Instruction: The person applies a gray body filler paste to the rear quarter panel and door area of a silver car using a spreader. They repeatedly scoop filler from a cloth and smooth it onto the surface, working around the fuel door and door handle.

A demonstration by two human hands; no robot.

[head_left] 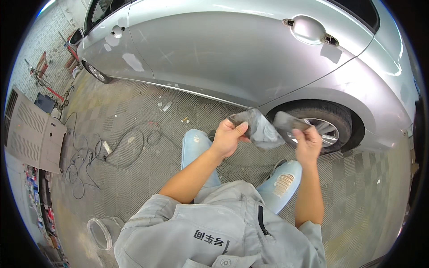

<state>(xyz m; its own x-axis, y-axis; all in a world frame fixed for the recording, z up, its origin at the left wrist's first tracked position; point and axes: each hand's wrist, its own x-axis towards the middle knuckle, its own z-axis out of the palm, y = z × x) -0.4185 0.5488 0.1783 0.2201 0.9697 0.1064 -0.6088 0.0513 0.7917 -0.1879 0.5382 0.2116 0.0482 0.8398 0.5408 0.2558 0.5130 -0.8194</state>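
My left hand point(229, 139) grips a dark flat plate, its thumb on top, with a smeared mass of pale grey filler paste point(264, 130) spread over it. My right hand point(308, 145) pinches a flat grey spreader point(288, 120), slightly blurred, its blade close to the plate's right side. Whether the two touch I cannot tell. Both hands are above my knees, in front of the rear wheel point(330, 123) of a silver car point(214, 53). A grey patch point(330, 54) lies below the rear door handle point(308, 30), and paler patches point(132, 62) mark the front door.
Dark hoses point(143, 134) coil over the ribbed floor at the left, beside a beige cabinet point(35, 129). A clear bucket point(100, 234) stands at my lower left. Small scraps point(166, 106) lie near the car's sill. Shelves with bottles point(42, 201) line the left side.
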